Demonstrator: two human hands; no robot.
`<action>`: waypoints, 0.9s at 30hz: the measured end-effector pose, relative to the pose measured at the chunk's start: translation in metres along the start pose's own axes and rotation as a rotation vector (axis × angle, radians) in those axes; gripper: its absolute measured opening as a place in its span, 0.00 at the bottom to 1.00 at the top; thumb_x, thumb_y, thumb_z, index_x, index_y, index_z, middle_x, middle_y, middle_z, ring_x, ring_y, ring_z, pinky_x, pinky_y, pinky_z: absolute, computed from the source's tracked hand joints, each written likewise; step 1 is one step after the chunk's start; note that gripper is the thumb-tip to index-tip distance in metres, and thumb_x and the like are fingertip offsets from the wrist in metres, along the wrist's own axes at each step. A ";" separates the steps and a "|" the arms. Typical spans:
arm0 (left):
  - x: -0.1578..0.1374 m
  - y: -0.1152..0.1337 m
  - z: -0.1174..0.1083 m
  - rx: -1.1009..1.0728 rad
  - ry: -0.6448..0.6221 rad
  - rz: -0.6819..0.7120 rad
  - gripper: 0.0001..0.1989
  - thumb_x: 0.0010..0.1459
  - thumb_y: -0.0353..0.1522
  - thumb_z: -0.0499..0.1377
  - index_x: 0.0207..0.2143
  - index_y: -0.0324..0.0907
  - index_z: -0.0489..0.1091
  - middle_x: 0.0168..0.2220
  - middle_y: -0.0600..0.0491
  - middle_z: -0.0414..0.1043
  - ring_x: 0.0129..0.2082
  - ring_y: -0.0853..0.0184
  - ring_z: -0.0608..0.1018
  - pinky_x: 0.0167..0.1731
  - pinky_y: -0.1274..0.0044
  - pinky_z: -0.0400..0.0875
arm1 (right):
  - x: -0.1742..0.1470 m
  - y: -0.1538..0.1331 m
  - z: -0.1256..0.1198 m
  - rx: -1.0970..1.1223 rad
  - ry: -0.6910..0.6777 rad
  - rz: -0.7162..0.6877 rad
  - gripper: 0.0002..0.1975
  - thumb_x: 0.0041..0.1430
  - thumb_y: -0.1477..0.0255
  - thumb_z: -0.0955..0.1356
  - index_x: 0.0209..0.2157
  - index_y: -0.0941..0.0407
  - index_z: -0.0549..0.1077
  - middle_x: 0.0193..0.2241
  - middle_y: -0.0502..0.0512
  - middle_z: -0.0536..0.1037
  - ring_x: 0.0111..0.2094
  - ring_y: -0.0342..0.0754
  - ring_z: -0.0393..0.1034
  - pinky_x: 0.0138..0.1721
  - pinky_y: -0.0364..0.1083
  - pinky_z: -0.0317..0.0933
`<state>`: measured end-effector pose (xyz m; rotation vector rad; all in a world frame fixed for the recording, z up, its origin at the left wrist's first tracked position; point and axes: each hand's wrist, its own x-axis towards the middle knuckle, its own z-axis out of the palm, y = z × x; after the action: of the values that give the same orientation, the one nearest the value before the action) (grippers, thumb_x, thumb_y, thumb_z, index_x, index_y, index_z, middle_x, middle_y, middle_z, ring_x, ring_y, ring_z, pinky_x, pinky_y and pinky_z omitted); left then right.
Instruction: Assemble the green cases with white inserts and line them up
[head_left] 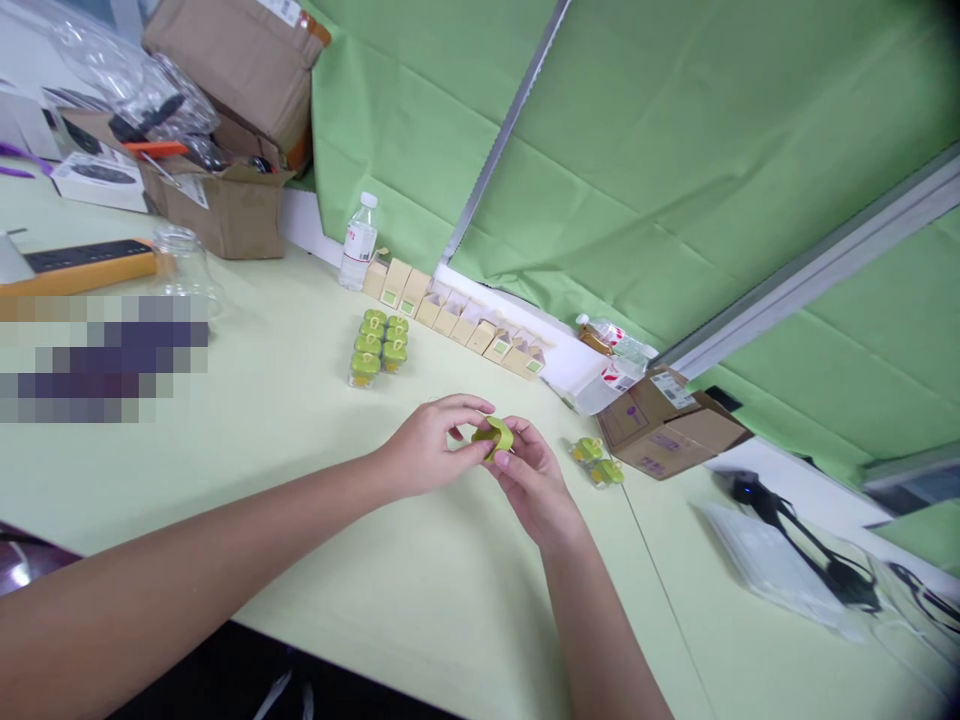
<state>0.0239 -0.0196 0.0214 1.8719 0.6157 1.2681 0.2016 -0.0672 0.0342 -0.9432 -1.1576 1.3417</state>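
Green fabric panels (645, 130) along the back. Upright clear plastic bottle, white cap (359, 245), near them. Far left: open brown cardboard box (244, 215), orange-handled tool (156, 149) at its top; crumpled clear plastic wrapping (112, 70) above. Below, transparent rounded jar (180, 265) beside yellow-orange power strip with black top (90, 281). Right: brown cardboard carton, white label (652, 430); farther right, flat translucent plastic bags (757, 555), black cable (806, 540) over them.
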 end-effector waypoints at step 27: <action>0.003 -0.006 -0.004 -0.058 0.122 -0.039 0.03 0.50 0.25 0.60 0.27 0.41 0.70 0.45 0.50 0.73 0.45 0.64 0.77 0.43 0.73 0.71 | 0.000 -0.001 0.002 0.017 0.016 -0.013 0.17 0.54 0.73 0.72 0.46 0.49 0.76 0.41 0.52 0.78 0.45 0.50 0.71 0.54 0.54 0.64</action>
<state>0.0218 -0.0124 0.0192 1.7369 0.6696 1.3684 0.2002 -0.0679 0.0360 -0.9307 -1.1367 1.3297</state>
